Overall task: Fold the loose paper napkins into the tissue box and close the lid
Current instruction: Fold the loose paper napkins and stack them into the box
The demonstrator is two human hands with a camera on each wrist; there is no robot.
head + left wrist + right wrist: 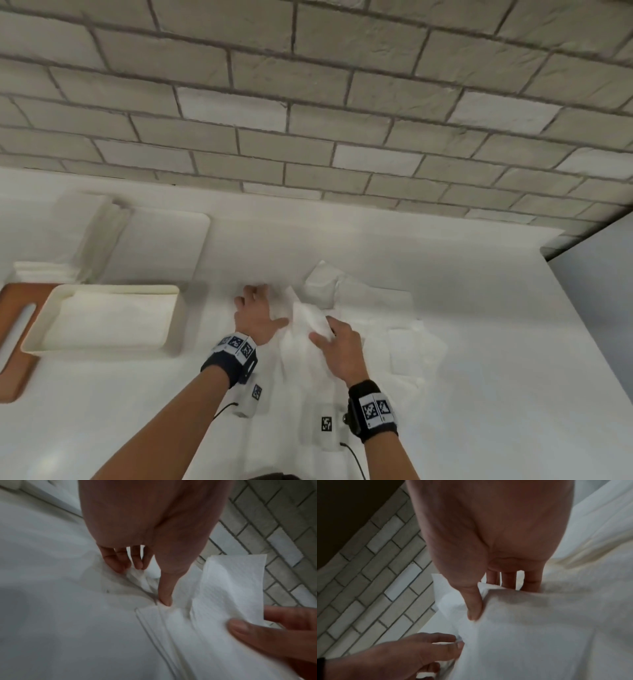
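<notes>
Two hands fold a paper napkin on a white worktop.

Near the worktop's left edge sits the open tissue box (109, 318), its wooden lid (13, 339) beside it. The left hand (255, 315) presses the napkin (308, 329) flat, fingers spread; the right hand (339, 346) pinches a raised flap. Thin paper may tear or crease crookedly if tugged.

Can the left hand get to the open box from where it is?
Probably yes. The left hand presses a napkin on the counter, and the box sits open to its left with only bare counter between. It would have to let the napkin go first.
</notes>
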